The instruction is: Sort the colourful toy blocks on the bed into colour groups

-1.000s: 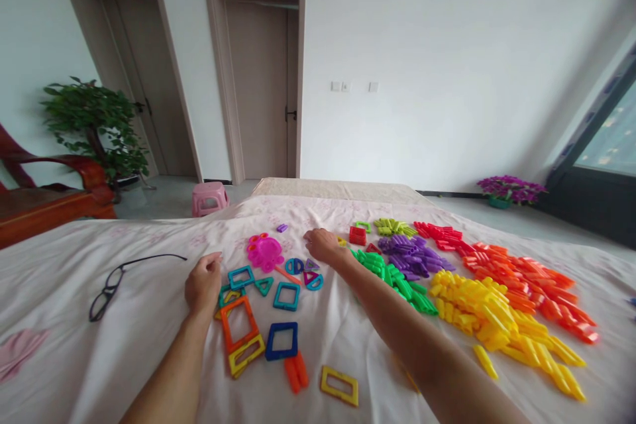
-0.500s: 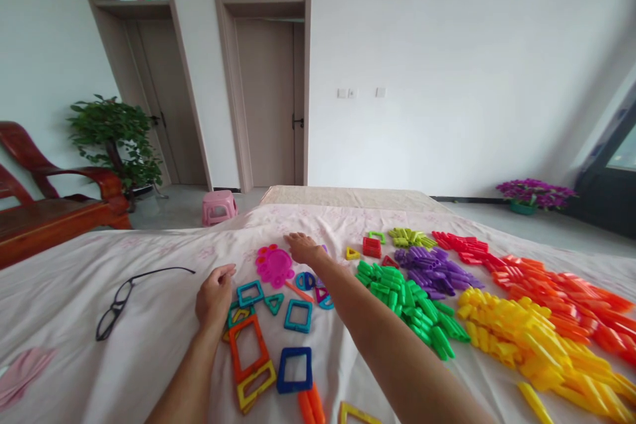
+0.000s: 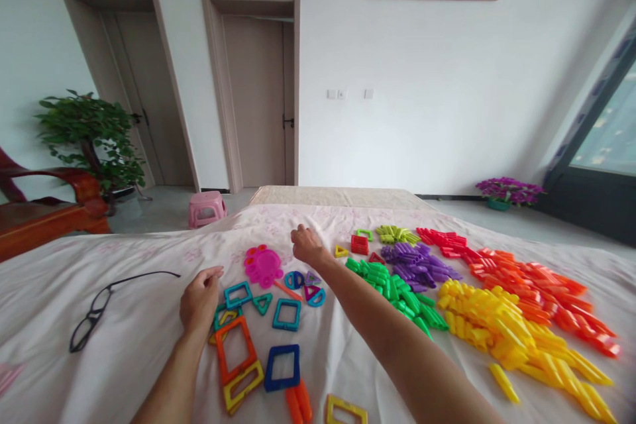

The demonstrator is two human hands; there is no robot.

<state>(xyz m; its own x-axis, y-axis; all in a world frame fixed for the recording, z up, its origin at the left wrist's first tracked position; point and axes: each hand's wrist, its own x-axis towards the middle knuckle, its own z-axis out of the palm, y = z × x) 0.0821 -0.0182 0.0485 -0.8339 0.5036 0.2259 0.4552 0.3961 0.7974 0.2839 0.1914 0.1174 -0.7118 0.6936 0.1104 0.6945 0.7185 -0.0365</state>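
Observation:
My left hand [image 3: 200,298] rests on the cloth with its fingers loosely bent and apart, holding nothing I can see. Just right of it lie a teal square magnetic tile [image 3: 238,294] and an orange rectangular tile [image 3: 224,359]. Farther out, my right hand [image 3: 307,245] is low over the cloth, fingers curled downward; whatever is under them is hidden. Left of that hand lies a pink paw-shaped plastic piece [image 3: 267,266]. Between my arms are a teal triangle [image 3: 262,303], a blue round tile [image 3: 294,279], a purple triangle [image 3: 313,278] and a dark blue square [image 3: 269,368].
Piles of green [image 3: 397,290], purple [image 3: 420,265], yellow [image 3: 497,321] and red-orange plastic tubes [image 3: 527,278] spread to the right. Stacked red tiles [image 3: 359,245] sit beyond my right forearm. Black eyeglasses [image 3: 94,311] lie at left. A pink stool [image 3: 207,209] stands past the cloth.
My right hand's fingers, stretched out before, are now curled in. My left hand keeps its place beside the tiles. The view has turned slightly to the right.

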